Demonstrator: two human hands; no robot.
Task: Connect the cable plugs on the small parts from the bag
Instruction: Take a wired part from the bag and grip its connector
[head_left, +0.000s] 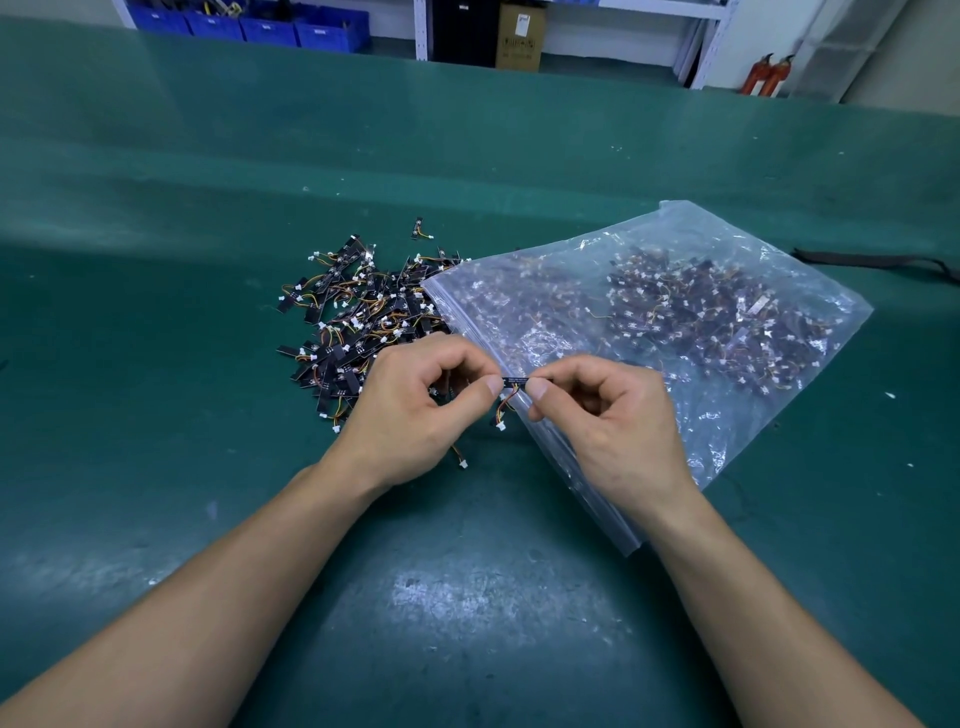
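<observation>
My left grip (415, 405) and right grip (608, 415) each pinch one end of a small black strip part (514, 383) between thumb and forefinger, over the green bench (208, 182) at the near edge of the clear zip bag (727, 244). The part's orange and yellow cable hangs down to a white plug (501, 426). A loose pile of like parts (353, 312) lies on the bench just left of the bag's mouth, and many more fill the bag.

One clear bag (675, 332) on the bench (182, 389), one pile of small parts (353, 317) too many for me to count, one part (514, 383) pinched between my left hand (415, 410) and right hand (608, 415), four blue bins (332, 31), two red extinguishers (769, 75).
</observation>
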